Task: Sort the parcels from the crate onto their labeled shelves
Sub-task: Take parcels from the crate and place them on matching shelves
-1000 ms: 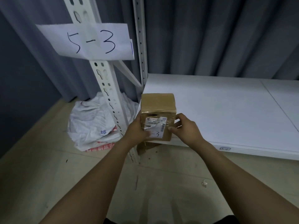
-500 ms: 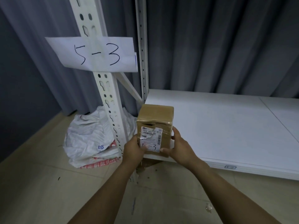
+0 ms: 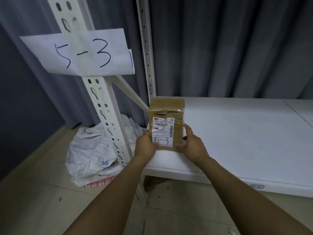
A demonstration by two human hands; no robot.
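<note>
A small brown cardboard parcel (image 3: pixel 166 111) stands upright at the left front corner of the low white shelf (image 3: pixel 237 136). Its white shipping label has "5-3" handwritten on it. My left hand (image 3: pixel 146 145) grips the parcel's left lower edge with the thumb across the label. My right hand (image 3: pixel 193 144) holds its right side, fingers curled round the edge. A paper sign (image 3: pixel 79 51) reading "5-3" is fixed to the white slotted upright (image 3: pixel 105 106) left of the shelf.
A crumpled white plastic bag (image 3: pixel 92 153) lies on the tiled floor behind the upright. A second upright (image 3: pixel 146 48) stands at the shelf's back left corner. Grey curtains hang behind. The shelf board stretches right of the parcel.
Both hands have carried the parcel forward from the shelf's front edge onto the board, and the view has moved closer to the shelf.
</note>
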